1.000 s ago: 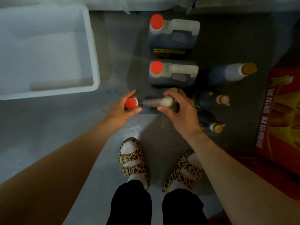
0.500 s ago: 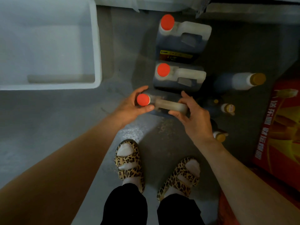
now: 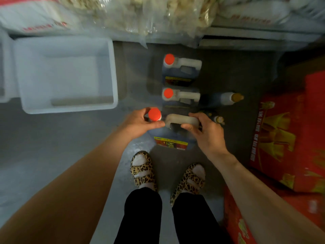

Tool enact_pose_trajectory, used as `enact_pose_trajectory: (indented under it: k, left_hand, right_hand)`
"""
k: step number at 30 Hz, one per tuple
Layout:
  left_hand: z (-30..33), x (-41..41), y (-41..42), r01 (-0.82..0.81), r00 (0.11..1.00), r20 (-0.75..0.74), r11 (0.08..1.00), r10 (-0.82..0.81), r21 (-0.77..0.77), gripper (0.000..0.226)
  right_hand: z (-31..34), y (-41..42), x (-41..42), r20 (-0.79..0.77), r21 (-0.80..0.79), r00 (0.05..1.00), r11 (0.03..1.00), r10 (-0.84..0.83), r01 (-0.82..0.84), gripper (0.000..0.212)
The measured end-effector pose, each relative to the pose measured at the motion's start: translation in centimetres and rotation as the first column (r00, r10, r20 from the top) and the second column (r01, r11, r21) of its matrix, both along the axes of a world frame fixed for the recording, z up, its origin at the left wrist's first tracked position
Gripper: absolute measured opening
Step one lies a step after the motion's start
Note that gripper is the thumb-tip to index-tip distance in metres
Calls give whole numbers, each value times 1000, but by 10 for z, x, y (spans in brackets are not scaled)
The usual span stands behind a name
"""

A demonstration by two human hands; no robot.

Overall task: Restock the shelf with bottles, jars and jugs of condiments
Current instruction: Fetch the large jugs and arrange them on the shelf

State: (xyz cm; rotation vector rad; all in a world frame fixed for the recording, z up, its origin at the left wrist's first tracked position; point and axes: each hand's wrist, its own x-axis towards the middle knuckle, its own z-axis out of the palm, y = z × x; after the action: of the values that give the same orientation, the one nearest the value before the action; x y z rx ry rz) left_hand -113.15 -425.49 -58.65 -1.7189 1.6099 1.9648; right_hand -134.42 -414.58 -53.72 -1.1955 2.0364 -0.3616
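A dark jug with a red cap and a yellow-red label is lifted off the floor in front of my feet. My left hand grips its neck by the red cap. My right hand is closed around its white handle. Two more red-capped dark jugs stand in a row on the floor beyond it. A dark bottle with a gold cap stands to their right, and a smaller gold-capped bottle shows just past my right hand.
A white foam box sits open on the floor at the left. Red printed cartons line the right side. Bags of goods lie on a low shelf at the top. My sandalled feet stand on grey concrete.
The nearest jug has come up off the floor toward me, so its label now shows. My view has tilted up and the shelf with bags has come into sight.
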Motion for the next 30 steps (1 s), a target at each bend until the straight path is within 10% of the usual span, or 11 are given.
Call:
enact_pose_trajectory:
  k: [15,30]
  left_hand:
    - [381,-44,-46,84,995,-14,916,-97,-393,42]
    - [718,-186,-141,107,947,-93,574,-308,-812,80]
  right_hand:
    - [369,-33,-25,-277,-314,956,950,-94,3,66]
    - [671,-124,-173,-298,-718,879,694,-373,51,53]
